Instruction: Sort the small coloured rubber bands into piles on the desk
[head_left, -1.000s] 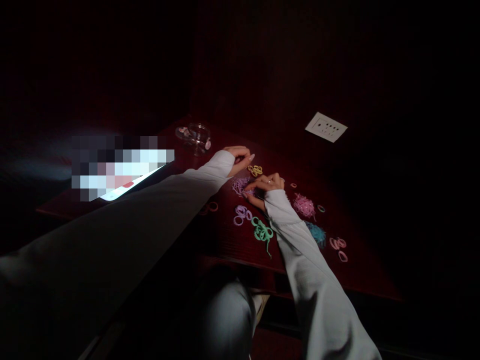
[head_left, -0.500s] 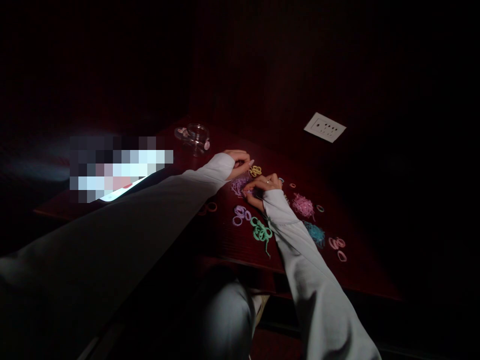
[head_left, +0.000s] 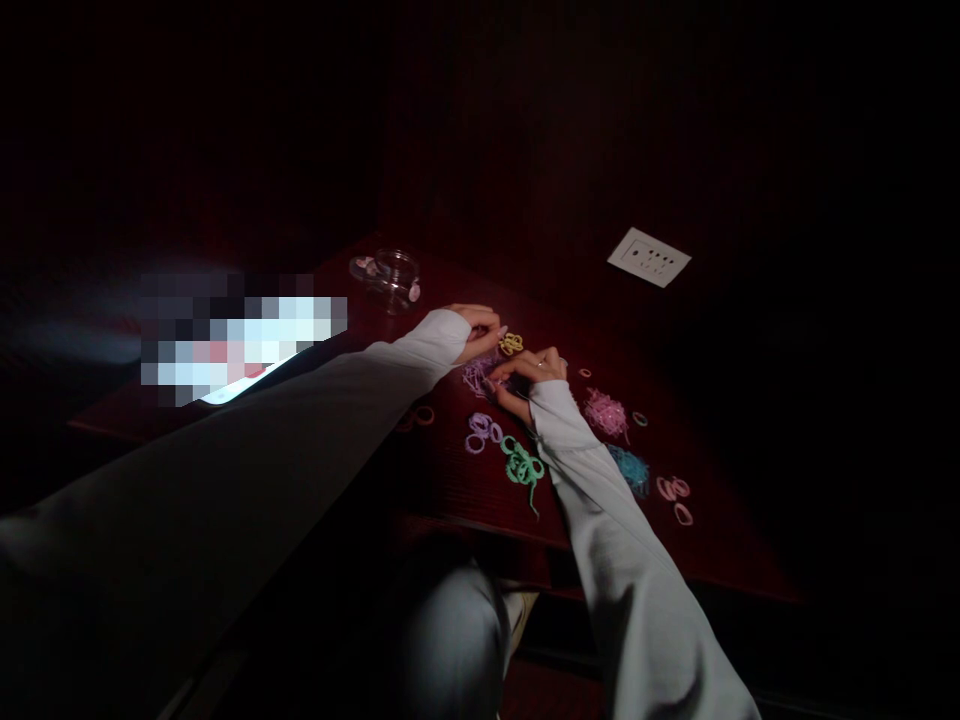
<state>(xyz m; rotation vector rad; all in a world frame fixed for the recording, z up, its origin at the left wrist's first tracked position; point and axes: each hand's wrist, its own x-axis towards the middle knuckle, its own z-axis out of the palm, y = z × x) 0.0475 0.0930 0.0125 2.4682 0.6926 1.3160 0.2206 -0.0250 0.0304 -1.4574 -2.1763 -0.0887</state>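
My left hand has its fingers curled and the fingertips drawn together just left of a cluster of yellow hair ties. Lower and to the right, my right hand is bent with thumb and fingers close together over a loose pile of thin purple bands. What either hand pinches is too small and dark to make out. Nearer me lie several lilac hair ties and a bunch of green hair ties with one trailing end, both left of my right sleeve.
Right of my right arm lie a pink pile, a teal pile and pink hair ties. A clear jar stands at the back left. A lit screen glows beside my left arm. A socket plate is on the wall.
Both hands stay nearly in place, with only a slight shift of the fingers. The piles and hair ties have not visibly moved.
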